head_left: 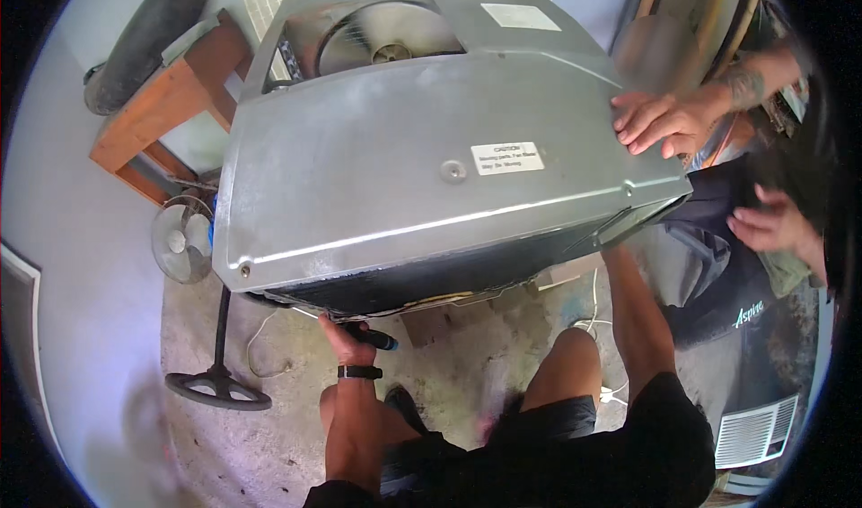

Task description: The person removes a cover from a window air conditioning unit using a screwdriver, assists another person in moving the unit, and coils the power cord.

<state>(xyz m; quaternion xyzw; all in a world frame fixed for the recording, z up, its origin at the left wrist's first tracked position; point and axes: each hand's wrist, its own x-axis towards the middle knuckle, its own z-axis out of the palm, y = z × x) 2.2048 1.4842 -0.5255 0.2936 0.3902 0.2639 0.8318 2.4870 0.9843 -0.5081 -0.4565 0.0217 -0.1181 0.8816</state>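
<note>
A large grey metal air-conditioner casing (395, 167) with a round fan opening (388, 37) at its far end fills the middle of the view. My left hand (346, 339), with a black watch on the wrist, is closed on a dark tool with a blue tip (375, 338) under the casing's near lower edge. My right arm (633, 315) reaches up under the casing's near right corner; the hand itself is hidden behind the metal. Another person's hand (655, 120) rests flat on the casing's right edge, and their second hand (772, 225) hovers lower right.
A pedestal fan (184, 239) on a black round base (218, 389) stands at left. A wooden bench (171, 100) with a dark roll on it sits far left. A white vent grille (754, 432) lies at lower right. White cable trails on the concrete floor (269, 436).
</note>
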